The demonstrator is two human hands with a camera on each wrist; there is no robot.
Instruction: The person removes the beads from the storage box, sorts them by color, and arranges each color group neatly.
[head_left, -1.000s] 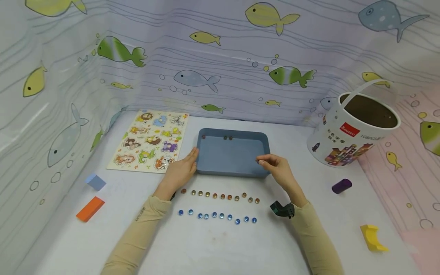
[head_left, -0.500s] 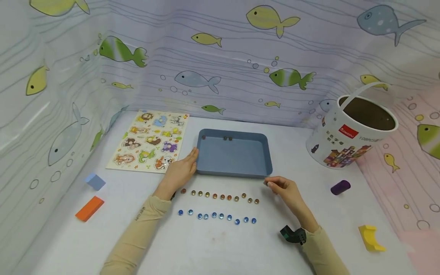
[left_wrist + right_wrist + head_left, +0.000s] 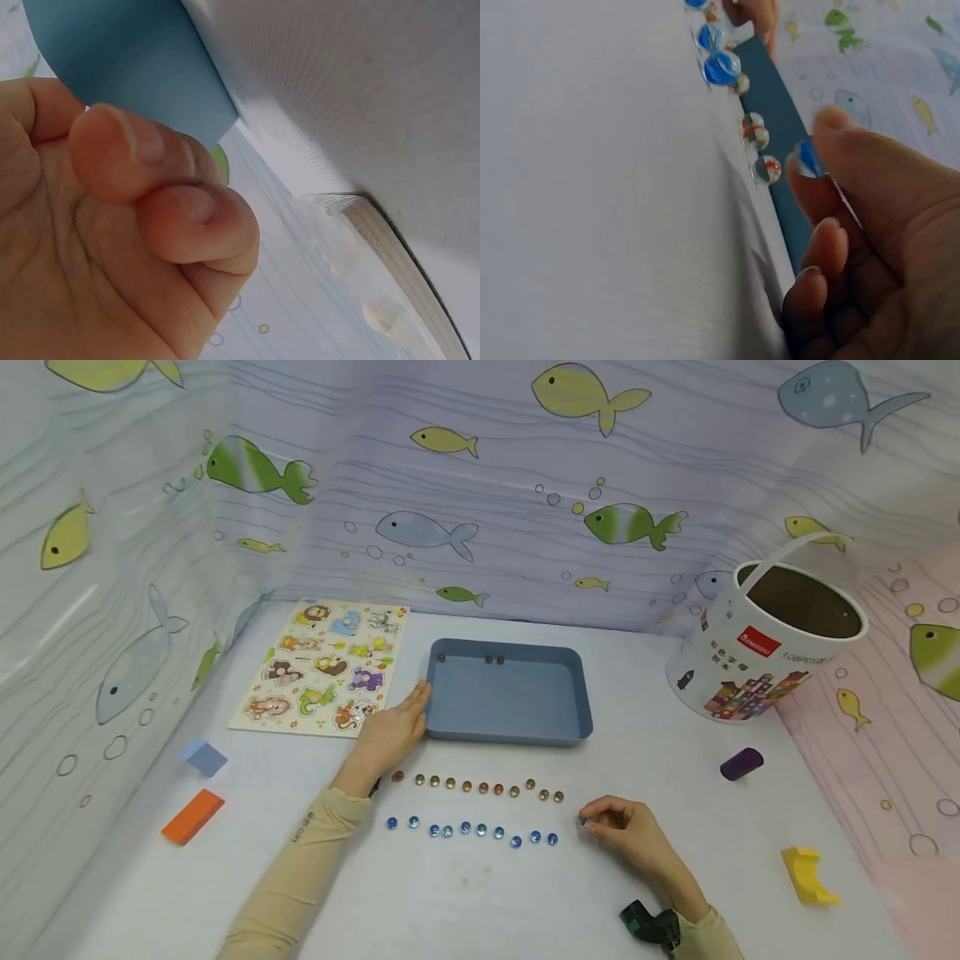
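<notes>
A blue tray (image 3: 510, 731) sits mid-table with three marbles (image 3: 489, 659) against its far wall. In front of it lie a row of several brown marbles (image 3: 480, 787) and, nearer me, a row of several blue marbles (image 3: 480, 830). My left hand (image 3: 418, 700) rests against the tray's left wall; in the left wrist view its fingers (image 3: 120, 150) lie beside the tray's corner (image 3: 135, 52). My right hand (image 3: 587, 822) is just off the right end of the blue row. It pinches a blue marble (image 3: 807, 159) between thumb and fingertip.
An animal puzzle board (image 3: 322, 667) lies left of the tray. A white bucket (image 3: 757, 668) stands at the back right, with a purple cylinder (image 3: 742, 763) and a yellow block (image 3: 808, 875) in front of it. An orange block (image 3: 193, 817) and a pale blue block (image 3: 202, 756) lie at the left.
My right hand has come back from the tray's front right corner to the right end of the blue marble row, fingertips pinched throughout. The left hand has stayed put.
</notes>
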